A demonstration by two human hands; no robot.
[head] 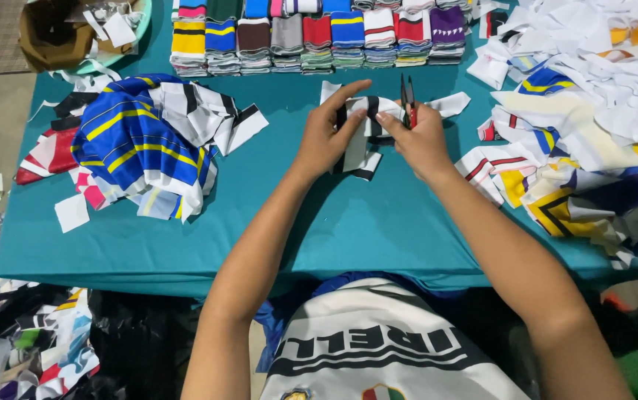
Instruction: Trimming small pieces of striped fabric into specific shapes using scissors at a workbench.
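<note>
Both hands meet at centre frame in the head view; my left hand [328,137] pinches a black-and-white striped fabric piece [363,141], my right hand [421,141] grips the same piece along with small red-handled snips [408,104], blades pointing up; the piece sits just above the teal tabletop [334,222]; folded striped stacks [311,37] line the upper edge; a blue-and-yellow striped heap [137,144] lies at left; a loose pile of white and coloured scraps [593,118] fills the right side.
</note>
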